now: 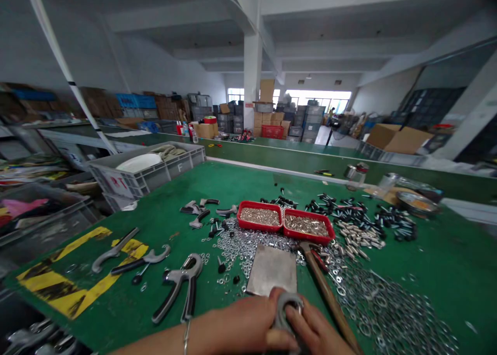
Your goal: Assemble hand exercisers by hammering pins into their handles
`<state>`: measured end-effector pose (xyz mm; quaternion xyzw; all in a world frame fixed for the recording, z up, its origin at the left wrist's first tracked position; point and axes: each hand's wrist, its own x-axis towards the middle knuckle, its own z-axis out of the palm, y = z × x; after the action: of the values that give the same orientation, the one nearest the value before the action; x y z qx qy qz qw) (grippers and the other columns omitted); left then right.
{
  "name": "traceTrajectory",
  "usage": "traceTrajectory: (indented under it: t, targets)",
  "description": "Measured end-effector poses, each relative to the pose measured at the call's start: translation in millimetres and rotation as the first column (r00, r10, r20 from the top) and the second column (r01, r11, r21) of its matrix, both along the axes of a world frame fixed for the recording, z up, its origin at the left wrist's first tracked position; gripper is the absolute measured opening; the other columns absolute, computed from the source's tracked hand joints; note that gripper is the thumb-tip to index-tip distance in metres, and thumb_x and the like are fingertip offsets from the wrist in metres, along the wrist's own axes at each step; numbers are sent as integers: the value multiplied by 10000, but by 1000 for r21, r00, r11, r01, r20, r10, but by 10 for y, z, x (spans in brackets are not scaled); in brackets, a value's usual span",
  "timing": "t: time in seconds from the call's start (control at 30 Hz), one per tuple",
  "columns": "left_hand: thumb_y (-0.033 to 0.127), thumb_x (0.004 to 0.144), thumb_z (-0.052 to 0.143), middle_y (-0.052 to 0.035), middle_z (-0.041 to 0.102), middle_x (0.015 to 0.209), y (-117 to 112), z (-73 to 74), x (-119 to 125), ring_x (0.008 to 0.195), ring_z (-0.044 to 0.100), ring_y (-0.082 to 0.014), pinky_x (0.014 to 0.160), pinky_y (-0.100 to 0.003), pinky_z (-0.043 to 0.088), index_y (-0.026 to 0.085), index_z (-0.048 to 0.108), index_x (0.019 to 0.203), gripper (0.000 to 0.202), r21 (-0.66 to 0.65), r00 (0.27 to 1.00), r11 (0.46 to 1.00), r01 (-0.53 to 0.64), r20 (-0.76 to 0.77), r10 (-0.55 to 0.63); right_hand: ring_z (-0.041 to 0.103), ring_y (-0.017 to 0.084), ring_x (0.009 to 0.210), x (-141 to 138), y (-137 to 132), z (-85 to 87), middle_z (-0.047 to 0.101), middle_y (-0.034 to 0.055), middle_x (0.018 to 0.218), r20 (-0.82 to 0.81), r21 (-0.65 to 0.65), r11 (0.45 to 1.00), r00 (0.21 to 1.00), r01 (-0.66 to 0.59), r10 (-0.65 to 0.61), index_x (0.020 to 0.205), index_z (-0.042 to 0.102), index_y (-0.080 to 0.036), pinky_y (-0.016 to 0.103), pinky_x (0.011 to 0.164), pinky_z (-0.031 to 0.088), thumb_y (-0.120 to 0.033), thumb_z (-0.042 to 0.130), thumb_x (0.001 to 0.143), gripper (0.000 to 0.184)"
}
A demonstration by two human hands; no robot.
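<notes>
At the bottom middle, my left hand (258, 313) and my right hand (316, 326) are closed around a grey metal hook-jawed tool part (284, 306). Its curved jaw shows between the fingers; its lower end is hidden. Just beyond my hands lies a square steel block (272, 269). A hammer (324, 287) with a wooden handle rests right of it, near my right hand. To the left lies a plier-like tool (181, 282) with black-lined grips, and farther left are two loose handle halves, one grey (114, 251) and one black-gripped (142, 260).
Two red trays (237, 218) (330, 236) of small metal pins stand beyond the block. Scattered nuts, rings (388, 298) and black-headed bolts (396, 223) cover the right side. A grey crate (174, 168) stands at the left; yellow-black tape (58, 293) marks the green table.
</notes>
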<state>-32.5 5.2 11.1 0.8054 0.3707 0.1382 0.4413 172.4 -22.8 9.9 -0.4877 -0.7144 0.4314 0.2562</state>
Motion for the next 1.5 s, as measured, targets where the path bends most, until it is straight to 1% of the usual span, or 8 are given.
traceTrajectory:
  t: [0.1, 0.2, 0.33, 0.5, 0.67, 1.03, 1.27, 1.5]
  targets:
    - [637, 752, 642, -130, 693, 967, 580, 38, 35, 822, 677, -301, 677, -344, 503, 196, 538, 1240, 667, 160, 988, 987, -15, -150, 39, 661, 225, 978, 159, 753, 116, 718, 82, 1038, 236, 190, 982, 971, -3, -42, 1167, 636, -209, 325, 893, 497, -396, 486, 942, 328]
    - [623, 688, 717, -91, 693, 763, 1047, -49, 125, 658, 662, -267, 597, -327, 499, 200, 652, 1015, 539, 348, 947, 938, -8, -299, 119, 619, 225, 1017, 403, 1474, 211, 691, 94, 1048, 534, 470, 883, 803, -20, -266, 1046, 690, -210, 320, 888, 475, -307, 475, 952, 254]
    - [556, 822, 628, -144, 695, 695, 1520, -7, 336, 620, 662, -293, 605, -378, 512, 152, 704, 826, 411, 579, 874, 797, 170, -462, 149, 590, 261, 1003, 705, 2124, 109, 681, 128, 957, 607, 533, 846, 687, 20, -399, 786, 710, -181, 353, 877, 456, -211, 520, 907, 227]
    - [141, 880, 555, -164, 726, 888, 2225, 185, 840, 896, 670, -284, 850, -403, 475, 128, 712, 894, 159, 641, 871, 733, 226, -470, 142, 577, 294, 1014, 828, 2482, -145, 676, 152, 985, 659, 534, 846, 626, 2, -417, 792, 679, -160, 365, 844, 462, -146, 591, 832, 97]
    - [99, 775, 695, -151, 727, 783, 2677, -12, 1354, 915, 649, -306, 921, -471, 405, 117, 699, 688, 89, 611, 835, 732, 302, -540, 106, 576, 282, 1028, 817, 2517, -250, 662, 155, 1015, 639, 535, 845, 663, -20, -389, 857, 633, -163, 363, 880, 445, -116, 522, 864, 120]
    - [94, 891, 549, -190, 721, 871, 2555, -192, 1212, 933, 643, -327, 888, -500, 378, 70, 705, 871, 158, 697, 885, 682, 221, -438, 161, 630, 218, 845, 848, 2215, -191, 671, 110, 956, 284, 507, 807, 826, 303, -488, 1033, 532, -174, 331, 758, 496, -362, 347, 984, 268]
    - [186, 963, 489, -137, 707, 958, 2346, -112, 1087, 941, 641, -257, 854, -410, 418, 95, 633, 993, 173, 724, 931, 689, 21, -266, 251, 649, 204, 824, 478, 1329, -347, 684, 26, 872, -9, 41, 988, 989, 147, -147, 896, 630, -223, 326, 766, 507, -398, 526, 906, 204]
    - [292, 941, 541, -53, 704, 911, 1557, 268, 414, 845, 636, -180, 770, -313, 457, 185, 649, 929, 152, 251, 927, 908, -335, 259, 271, 592, 177, 698, 305, 1390, -449, 633, -5, 737, 54, 40, 993, 992, 112, -114, 812, 581, -215, 284, 647, 440, -418, 498, 929, 248]
